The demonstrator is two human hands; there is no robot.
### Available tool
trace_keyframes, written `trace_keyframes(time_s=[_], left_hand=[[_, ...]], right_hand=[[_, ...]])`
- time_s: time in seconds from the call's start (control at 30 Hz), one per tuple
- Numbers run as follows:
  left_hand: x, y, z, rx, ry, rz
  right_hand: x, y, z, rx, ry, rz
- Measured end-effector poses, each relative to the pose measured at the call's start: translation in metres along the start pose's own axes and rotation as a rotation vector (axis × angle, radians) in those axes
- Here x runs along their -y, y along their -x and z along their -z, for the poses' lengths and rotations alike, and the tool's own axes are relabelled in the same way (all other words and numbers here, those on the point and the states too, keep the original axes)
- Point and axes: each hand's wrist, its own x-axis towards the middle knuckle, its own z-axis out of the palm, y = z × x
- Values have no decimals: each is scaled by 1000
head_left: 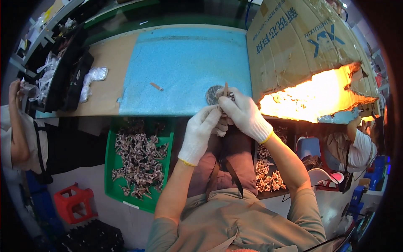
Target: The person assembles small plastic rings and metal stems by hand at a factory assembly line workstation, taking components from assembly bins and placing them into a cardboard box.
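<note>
gloved hands are met at the near edge of the blue mat (184,71) on the table, where a small, light, stiff metal part (225,90) is pinched by the right hand (243,113) and steadied by the closed left hand (201,132), its thin stem judged best gripped low.

A foam mat (184,67) lies on the table (111,59), with a cardboard box (302,46) at its right. A small strip (156,86) rests on the mat. Both hands, left (200,132) and right (243,113), meet at the mat's near edge beside a round part (212,94). Below the table, a tray (110,168) of small parts (140,161) sits left of the person's lap, and another heap (268,176) lies right.
</note>
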Motion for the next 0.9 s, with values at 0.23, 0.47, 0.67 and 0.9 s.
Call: trace_keyframes(time_s=[0.23, 0.47, 0.67, 0.9], left_hand=[[40, 60, 14, -104, -928, -715], [54, 137, 71, -133, -1110, -553], [60, 134, 140, -636, -280, 56], [25, 135, 168, -428, -95, 129]], right_hand=[[-37, 60, -22, 257, -560, -460], [-82, 84, -102, 561, -675, -840], [-85, 70, -117, 783, -322, -724], [-115, 126, -25, 379, -658, -520]])
